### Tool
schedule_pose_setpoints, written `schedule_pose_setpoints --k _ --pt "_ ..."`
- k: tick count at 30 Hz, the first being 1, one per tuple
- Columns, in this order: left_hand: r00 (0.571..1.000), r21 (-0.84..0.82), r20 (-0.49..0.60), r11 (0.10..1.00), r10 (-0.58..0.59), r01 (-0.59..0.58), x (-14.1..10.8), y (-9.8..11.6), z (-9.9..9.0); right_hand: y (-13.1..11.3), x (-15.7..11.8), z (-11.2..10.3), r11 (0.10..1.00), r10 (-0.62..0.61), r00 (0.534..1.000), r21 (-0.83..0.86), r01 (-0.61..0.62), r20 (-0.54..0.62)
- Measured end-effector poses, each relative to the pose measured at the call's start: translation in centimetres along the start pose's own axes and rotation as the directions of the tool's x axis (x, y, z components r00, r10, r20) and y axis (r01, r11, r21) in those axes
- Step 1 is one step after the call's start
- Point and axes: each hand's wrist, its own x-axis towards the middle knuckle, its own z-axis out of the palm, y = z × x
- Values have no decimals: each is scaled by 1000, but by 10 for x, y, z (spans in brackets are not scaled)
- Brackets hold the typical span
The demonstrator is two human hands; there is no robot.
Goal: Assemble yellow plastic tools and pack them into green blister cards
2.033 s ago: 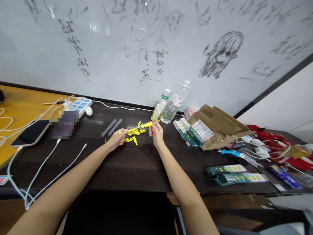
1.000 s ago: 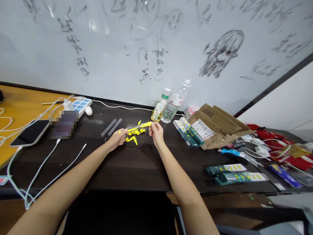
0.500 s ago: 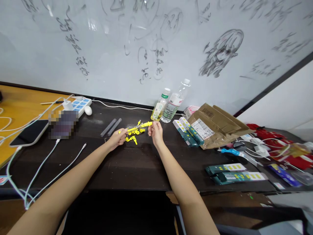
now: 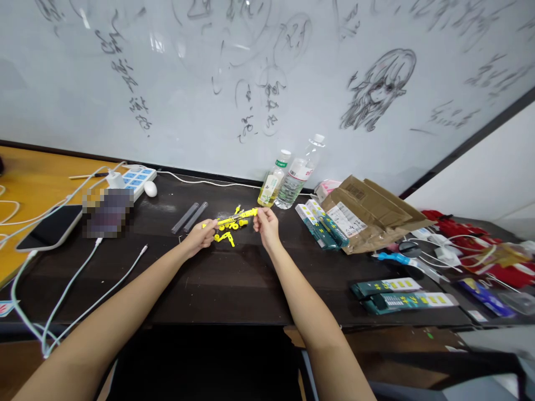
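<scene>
A slim yellow stick [image 4: 249, 213] with a see-through, shiny middle stretches between my two hands above the dark table. My left hand [image 4: 200, 237] is closed around its left end, fingers wrapped. At the other end, the thumb and fingers of my right hand [image 4: 266, 226] pinch the yellow tip. Several small yellow plastic parts [image 4: 228, 238] lie on the table just under and in front of the stick. Left of them rest two clear tubes [image 4: 185, 217], side by side. The stick's exact kind cannot be made out.
Behind stand a yellow-green drink bottle [image 4: 271, 186] and a water bottle [image 4: 295, 181]. To the right are a brown paper package [image 4: 376, 214] and several green-and-white boxes [image 4: 409, 301]. A power strip [image 4: 140, 181], phone [image 4: 50, 225] and cables lie left. A whiteboard [image 4: 188, 111] rises behind.
My right hand has shifted very slightly and its fingers sit a little further over the stick's right end. My left hand looks unmoved.
</scene>
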Motion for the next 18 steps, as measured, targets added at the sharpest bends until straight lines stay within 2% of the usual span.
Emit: schedule_pose_setpoints --k 4,9,15,18 --pt "1000 3 3 1000 1 -1 0 0 1 1 0 0 1000 -2 999 18 3 -34" --pt "1000 3 0 1000 2 -2 0 -1 0 -1 -1 0 998 7 1000 59 -9 30" --pt "1000 2 2 1000 -4 4 -1 0 2 0 -1 1 999 17 999 36 -15 -31" --pt "1000 -8 5 1000 0 0 0 -1 0 -2 -2 1 997 31 999 68 -32 14"
